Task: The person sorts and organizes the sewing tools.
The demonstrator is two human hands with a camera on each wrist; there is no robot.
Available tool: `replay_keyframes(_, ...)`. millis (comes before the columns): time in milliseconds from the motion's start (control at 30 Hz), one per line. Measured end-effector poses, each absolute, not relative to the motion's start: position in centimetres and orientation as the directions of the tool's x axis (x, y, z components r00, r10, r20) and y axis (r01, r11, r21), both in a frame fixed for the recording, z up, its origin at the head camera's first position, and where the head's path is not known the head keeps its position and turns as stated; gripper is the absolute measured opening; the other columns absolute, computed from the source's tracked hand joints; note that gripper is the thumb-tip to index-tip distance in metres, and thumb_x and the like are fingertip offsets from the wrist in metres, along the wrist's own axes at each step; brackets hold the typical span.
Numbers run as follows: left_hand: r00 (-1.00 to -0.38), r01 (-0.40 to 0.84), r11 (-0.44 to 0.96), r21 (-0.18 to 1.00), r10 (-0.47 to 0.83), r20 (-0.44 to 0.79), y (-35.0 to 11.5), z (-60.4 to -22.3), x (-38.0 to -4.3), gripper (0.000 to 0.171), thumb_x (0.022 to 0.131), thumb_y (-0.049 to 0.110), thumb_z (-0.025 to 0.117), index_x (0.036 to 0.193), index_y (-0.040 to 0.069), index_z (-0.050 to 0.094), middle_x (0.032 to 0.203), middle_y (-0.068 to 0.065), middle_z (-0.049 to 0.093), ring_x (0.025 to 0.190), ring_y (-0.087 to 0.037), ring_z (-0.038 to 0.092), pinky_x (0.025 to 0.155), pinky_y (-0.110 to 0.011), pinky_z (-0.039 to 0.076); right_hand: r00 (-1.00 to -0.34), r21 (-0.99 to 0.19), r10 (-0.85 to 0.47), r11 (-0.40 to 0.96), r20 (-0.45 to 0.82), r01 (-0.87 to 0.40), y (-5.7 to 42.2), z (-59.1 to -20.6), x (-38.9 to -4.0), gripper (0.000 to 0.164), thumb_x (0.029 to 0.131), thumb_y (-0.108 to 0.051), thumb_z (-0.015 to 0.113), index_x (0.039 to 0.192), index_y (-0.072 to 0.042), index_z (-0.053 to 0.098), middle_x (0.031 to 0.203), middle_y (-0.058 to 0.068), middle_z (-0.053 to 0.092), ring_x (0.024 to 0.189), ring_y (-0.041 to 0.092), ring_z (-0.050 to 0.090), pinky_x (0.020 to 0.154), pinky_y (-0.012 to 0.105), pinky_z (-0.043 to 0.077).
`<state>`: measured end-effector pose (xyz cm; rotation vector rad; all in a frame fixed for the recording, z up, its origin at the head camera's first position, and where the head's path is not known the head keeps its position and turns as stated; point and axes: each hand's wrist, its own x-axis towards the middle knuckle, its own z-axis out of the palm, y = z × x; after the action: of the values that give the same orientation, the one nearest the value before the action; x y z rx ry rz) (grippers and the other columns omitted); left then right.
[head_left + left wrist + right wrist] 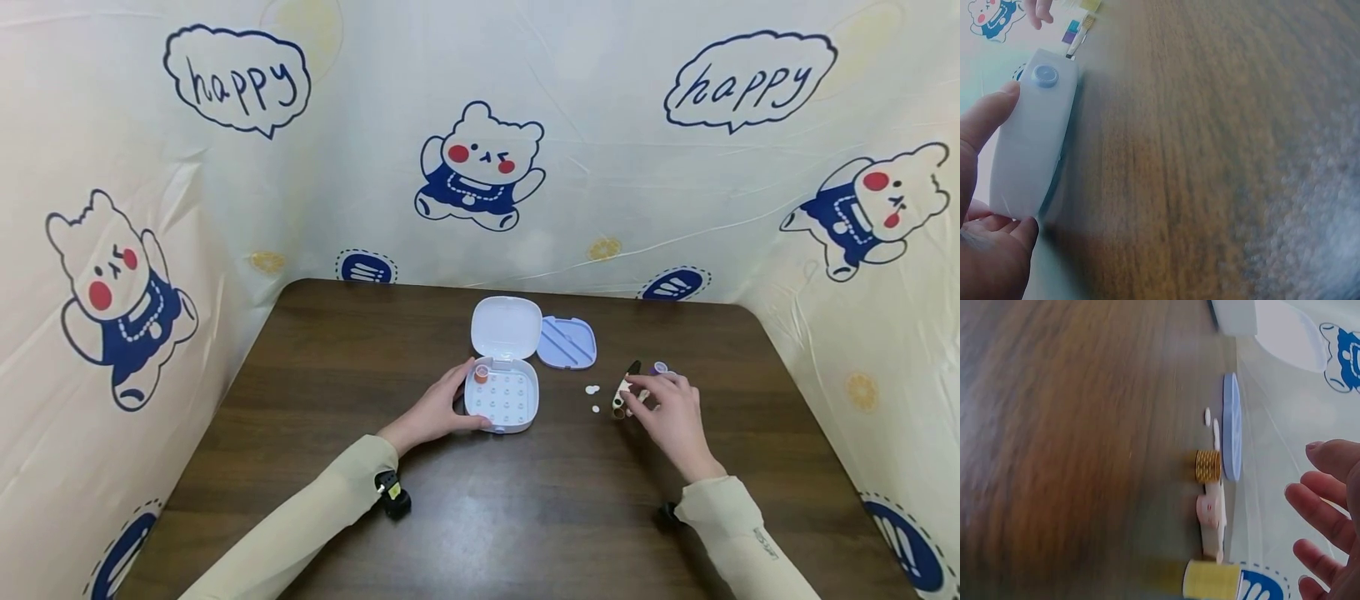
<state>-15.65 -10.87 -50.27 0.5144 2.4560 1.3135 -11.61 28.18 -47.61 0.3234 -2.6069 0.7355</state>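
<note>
A white sewing case (pixel 501 429) stands with its lid raised, and rows of small pegs line its base. One orange thread spool (pixel 482 377) sits in its back left corner. My left hand (pixel 431 414) grips the case's left side, thumb at the front near the round latch (pixel 1045 75), fingers at the back. My right hand (pixel 673 417) hovers over small sewing items, fingers apart and holding nothing. Below it are a gold thimble (pixel 1208 466), a pale pink piece (pixel 1209 510), a yellow thread spool (pixel 1212 580) and a slim pale item with a dark tip (pixel 635 367).
A lavender tray (pixel 567 342) with slanted ridges lies right of the raised lid. Small white discs (pixel 592 389) lie between case and right hand. A purple spool (pixel 660 367) is just beyond that hand. Printed cloth (pixel 600 167) hangs around the brown table (pixel 465 517).
</note>
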Motion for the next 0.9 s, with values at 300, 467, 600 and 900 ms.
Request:
replay_keyframes(300,-0.887,0.168,0.511,0.843,0.451,-0.096,-10.8,-50.3,-15.7,0.111,0.083,0.032,0.090,0.166,0.006,0.021,0.168,-0.019,0.026,0.152,-0.032,0.036,0.123,-0.046,0.033,-0.910,-0.480,-0.055,0.836,0.412,-0.267,30.5,-47.7,-10.7,0.026,0.086,-0.007,0.085,0.110,-0.003,0.078,0.098,0.015,0.078,0.107,0.037,0.051,0.084,0.051,0.029)
replay_keyframes(467,-0.887,0.162,0.514,0.842,0.449,-0.103,-10.8,-50.3,-15.7,0.111,0.084,0.033,0.090,0.166,0.006,0.021,0.169,-0.018,0.025,0.153,-0.032,0.034,0.124,-0.046,0.032,-0.900,-0.483,-0.042,0.833,0.434,-0.271,31.7,-47.8,-10.3,0.029,0.082,-0.004,0.087,0.110,-0.004,0.078,0.098,0.016,0.078,0.105,0.036,0.050,0.082,0.051,0.028)
replay_keyframes(600,-0.888,0.162,0.511,0.844,0.449,-0.101,-10.8,-50.2,-15.6,0.111,0.084,0.033,0.090,0.166,0.006,0.021,0.169,-0.018,0.026,0.153,-0.032,0.034,0.124,-0.047,0.032,-0.900,-0.484,-0.030,0.835,0.436,-0.262,32.6,-48.1,-10.0,0.032,0.081,-0.004,0.088,0.111,-0.004,0.078,0.099,0.016,0.078,0.105,0.036,0.050,0.081,0.050,0.028)
replay_keyframes(900,-0.887,0.163,0.509,0.846,0.451,-0.100,-10.8,-50.1,-15.6,0.111,0.084,0.033,0.090,0.166,0.005,0.020,0.169,-0.019,0.025,0.153,-0.032,0.033,0.124,-0.047,0.031,-0.938,-0.532,0.006,0.825,0.348,-0.192,34.1,-49.0,-9.6,0.032,0.087,-0.011,0.085,0.117,-0.004,0.077,0.107,0.018,0.077,0.112,0.040,0.049,0.085,0.054,0.028)
